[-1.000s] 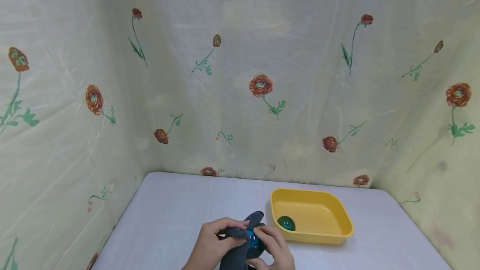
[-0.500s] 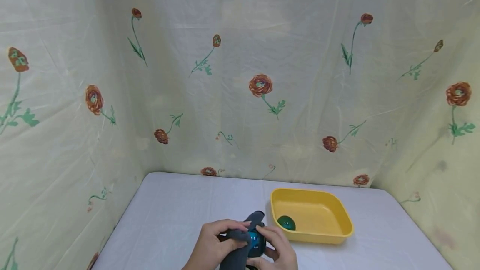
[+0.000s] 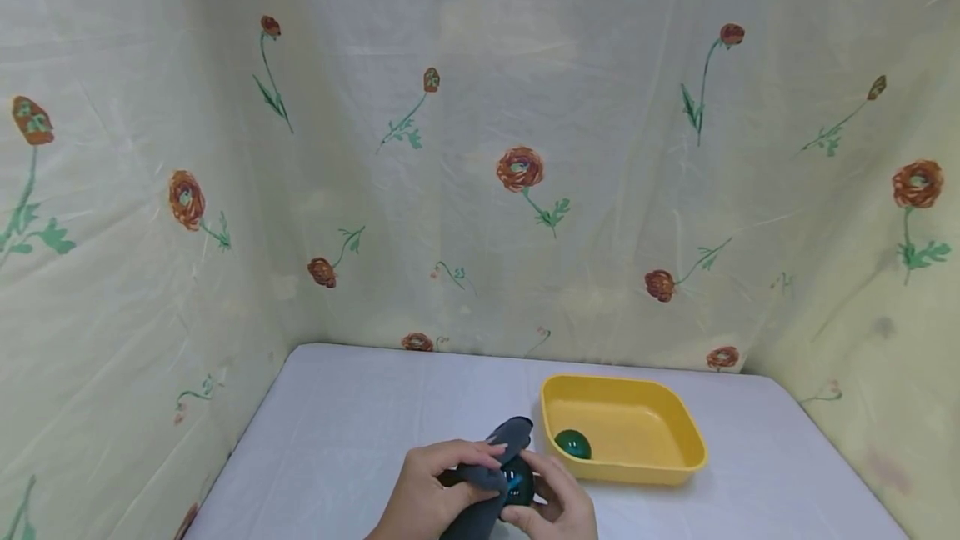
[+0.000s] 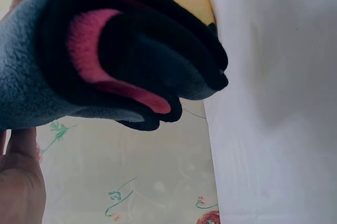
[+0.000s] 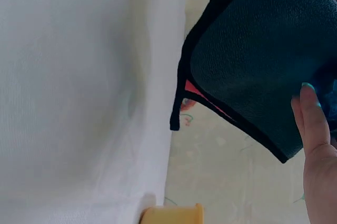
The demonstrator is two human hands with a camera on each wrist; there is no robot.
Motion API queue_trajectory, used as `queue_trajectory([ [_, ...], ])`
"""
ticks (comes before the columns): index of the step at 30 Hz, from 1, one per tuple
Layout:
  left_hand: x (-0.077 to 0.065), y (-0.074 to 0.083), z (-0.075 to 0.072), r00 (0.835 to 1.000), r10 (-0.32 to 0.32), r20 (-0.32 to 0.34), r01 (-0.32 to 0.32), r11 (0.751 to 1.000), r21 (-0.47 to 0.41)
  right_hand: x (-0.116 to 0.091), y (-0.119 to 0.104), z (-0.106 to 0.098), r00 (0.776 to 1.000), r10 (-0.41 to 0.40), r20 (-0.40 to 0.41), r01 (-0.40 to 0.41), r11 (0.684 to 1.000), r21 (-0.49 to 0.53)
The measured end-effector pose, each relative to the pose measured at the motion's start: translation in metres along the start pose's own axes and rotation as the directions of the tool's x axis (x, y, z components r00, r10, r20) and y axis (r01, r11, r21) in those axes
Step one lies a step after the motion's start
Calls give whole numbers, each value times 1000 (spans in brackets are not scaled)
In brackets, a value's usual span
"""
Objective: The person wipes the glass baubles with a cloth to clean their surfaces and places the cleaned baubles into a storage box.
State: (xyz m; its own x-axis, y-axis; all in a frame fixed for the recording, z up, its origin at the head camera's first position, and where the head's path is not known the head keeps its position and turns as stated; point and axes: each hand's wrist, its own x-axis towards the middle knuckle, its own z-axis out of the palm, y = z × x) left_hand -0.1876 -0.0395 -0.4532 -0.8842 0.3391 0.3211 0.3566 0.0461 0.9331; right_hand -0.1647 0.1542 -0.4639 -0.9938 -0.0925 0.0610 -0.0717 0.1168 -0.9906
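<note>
Above tabletop (image 3: pixel 352 415), short of far edge: left hand (image 3: pixel 435 482), pinching grey cloth (image 5: pixel 253 61); right hand (image 3: pixel 561 500), gripping glossy ball (image 3: pixel 520 482) against it. Light, even pressure should serve.

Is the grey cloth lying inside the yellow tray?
No, the left hand holds the grey cloth outside the yellow tray, to its left.

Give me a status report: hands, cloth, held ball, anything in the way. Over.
Left hand grips grey cloth. Right hand holds glossy teal ball against it. Green ball inside yellow tray. Nothing visible blocking either hand.
</note>
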Motion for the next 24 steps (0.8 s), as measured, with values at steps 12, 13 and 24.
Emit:
queue_trajectory([
  [12, 0, 2, 4, 993, 118, -8, -117, 990, 79, 4, 7, -5, 998, 61, 15, -63, 989, 131],
  [13, 0, 2, 5, 992, 129, -9, -128, 988, 85, 5, 8, -5, 998, 64, 20, -66, 988, 140],
  [24, 0, -2, 6, 982, 191, -9, -189, 978, 88, 5, 6, -3, 998, 70, -3, -69, 987, 146],
])
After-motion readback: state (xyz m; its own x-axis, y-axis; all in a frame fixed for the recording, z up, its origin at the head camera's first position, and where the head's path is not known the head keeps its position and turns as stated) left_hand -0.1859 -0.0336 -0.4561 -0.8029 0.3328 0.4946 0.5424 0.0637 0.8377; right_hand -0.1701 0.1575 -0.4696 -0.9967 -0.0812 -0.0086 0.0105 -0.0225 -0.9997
